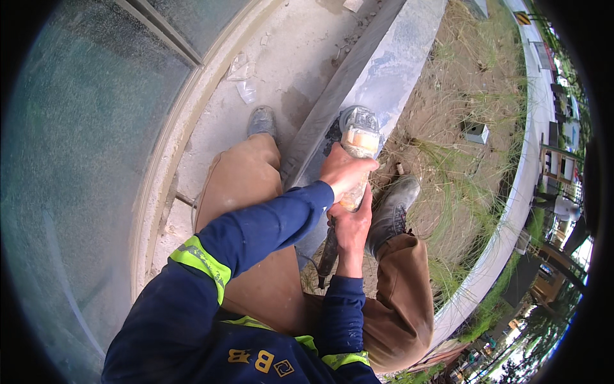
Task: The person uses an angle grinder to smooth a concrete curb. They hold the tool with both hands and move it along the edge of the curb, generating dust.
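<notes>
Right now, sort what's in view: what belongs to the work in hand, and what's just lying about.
In the work:
- power tool, held by the left hand and right hand
- grey ledge under the tool's head

Apparently just lying about:
- clear plastic scrap on the floor
- small grey box among the grass

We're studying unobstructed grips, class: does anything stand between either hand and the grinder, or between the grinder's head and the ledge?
Nothing visible does. The left hand and right hand both hold the grinder directly, without gloves. No object shows between its head and the grey ledge, though the underside is hidden.
</notes>
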`<act>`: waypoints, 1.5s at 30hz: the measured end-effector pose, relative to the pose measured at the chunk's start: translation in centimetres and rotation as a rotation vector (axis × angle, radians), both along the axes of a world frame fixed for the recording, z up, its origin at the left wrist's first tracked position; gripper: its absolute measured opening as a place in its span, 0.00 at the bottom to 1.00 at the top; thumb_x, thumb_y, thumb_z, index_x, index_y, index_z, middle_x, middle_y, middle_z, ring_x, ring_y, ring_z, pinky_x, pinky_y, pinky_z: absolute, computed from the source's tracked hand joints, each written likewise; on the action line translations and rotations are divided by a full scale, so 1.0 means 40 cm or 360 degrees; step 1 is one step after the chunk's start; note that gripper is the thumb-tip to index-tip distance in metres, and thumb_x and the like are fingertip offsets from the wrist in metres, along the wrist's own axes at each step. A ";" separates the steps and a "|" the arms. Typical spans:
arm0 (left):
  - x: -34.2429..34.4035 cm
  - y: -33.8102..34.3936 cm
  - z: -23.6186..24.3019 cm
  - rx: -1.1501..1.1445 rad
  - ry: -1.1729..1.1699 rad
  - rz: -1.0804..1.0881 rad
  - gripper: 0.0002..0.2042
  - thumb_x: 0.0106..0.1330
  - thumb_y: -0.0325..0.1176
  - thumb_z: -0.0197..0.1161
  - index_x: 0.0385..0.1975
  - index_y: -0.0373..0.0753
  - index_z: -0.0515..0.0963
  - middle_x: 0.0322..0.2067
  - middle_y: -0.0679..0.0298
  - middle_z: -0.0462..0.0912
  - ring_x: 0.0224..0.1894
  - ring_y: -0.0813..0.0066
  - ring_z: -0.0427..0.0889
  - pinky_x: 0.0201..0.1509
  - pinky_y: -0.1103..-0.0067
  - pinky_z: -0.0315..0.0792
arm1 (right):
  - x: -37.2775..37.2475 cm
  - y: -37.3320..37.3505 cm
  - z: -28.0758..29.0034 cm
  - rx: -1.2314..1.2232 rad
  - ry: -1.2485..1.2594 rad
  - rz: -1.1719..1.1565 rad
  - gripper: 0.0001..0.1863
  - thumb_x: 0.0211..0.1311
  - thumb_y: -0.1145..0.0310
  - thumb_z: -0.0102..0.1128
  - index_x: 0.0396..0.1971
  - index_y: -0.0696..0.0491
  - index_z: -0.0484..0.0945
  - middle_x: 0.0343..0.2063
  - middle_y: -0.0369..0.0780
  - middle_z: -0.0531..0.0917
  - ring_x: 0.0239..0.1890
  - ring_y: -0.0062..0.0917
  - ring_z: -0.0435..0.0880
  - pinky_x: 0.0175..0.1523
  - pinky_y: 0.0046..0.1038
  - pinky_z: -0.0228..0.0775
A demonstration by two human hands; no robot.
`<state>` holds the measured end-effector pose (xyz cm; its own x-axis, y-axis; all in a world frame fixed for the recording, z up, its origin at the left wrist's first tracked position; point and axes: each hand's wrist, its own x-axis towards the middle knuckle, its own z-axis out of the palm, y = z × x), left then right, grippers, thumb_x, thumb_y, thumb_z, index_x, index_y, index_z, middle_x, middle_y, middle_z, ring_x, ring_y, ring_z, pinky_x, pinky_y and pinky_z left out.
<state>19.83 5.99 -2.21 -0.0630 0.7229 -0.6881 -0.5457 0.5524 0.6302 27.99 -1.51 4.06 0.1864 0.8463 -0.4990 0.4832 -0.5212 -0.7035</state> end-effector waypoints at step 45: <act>-0.001 0.122 -0.018 0.0041 0.0050 -0.0002 0.34 0.49 0.36 0.79 0.54 0.28 0.71 0.48 0.48 0.84 0.49 0.60 0.86 0.55 0.69 0.79 | -0.011 0.125 0.015 0.0030 0.0146 -0.0004 0.52 0.43 0.72 0.72 0.74 0.60 0.60 0.49 0.49 0.85 0.43 0.29 0.86 0.47 0.29 0.78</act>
<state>19.78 10.87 -2.91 -0.0831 0.7403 -0.6672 -0.5248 0.5366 0.6608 27.54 3.48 4.67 0.1429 0.8554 -0.4978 0.4151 -0.5084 -0.7544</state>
